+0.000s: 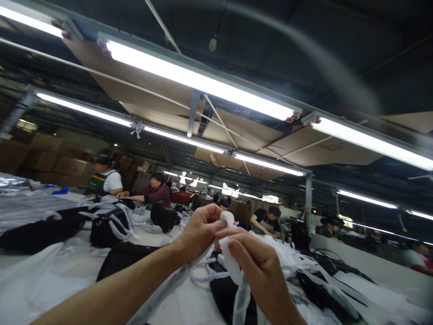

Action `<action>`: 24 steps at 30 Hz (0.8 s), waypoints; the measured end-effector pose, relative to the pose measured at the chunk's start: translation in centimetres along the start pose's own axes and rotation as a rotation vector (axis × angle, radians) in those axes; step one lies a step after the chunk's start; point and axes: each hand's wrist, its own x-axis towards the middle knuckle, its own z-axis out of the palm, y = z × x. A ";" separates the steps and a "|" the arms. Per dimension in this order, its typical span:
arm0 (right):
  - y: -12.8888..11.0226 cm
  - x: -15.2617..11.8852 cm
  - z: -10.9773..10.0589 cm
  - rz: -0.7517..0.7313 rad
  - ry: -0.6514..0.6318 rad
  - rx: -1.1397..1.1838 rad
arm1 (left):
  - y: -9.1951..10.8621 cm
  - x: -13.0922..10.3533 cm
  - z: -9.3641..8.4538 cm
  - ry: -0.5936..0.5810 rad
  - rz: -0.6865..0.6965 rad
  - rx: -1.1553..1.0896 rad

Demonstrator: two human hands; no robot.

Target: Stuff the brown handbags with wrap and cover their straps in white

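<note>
My left hand [202, 228] is closed in a pinch around a white strip [227, 218], whose rounded end pokes up past the fingertips. Close beside it, my right hand [260, 259] pinches a lower part of white, paper-like material [230, 262]. From there a pale, translucent length [241, 300] hangs down, and a similar one runs toward the lower left under my left forearm. I cannot tell whether these are all one piece. Directly below my hands lies a black bag [225, 293] with white wrapping, partly hidden by my right hand and the hanging strip.
Black bags with white-wrapped straps [110, 225] are spread on the white table [169, 234]. More bags and white wrapping [284, 248] lie to the right. Across the table, co-workers [158, 189] stand at work. Stacked cartons [50, 155] are at the back left; tube lights hang overhead.
</note>
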 end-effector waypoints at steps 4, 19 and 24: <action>0.8 1.2 0.1 0.220 0.108 0.343 | 0.0 -0.2 -0.1 0.041 0.045 0.057; 1.4 3.0 -0.1 0.499 0.037 0.046 | -1.5 -0.2 -0.4 0.218 0.055 0.273; 3.1 3.0 0.0 0.530 0.002 -0.035 | -2.0 -0.4 -0.2 0.214 0.059 0.304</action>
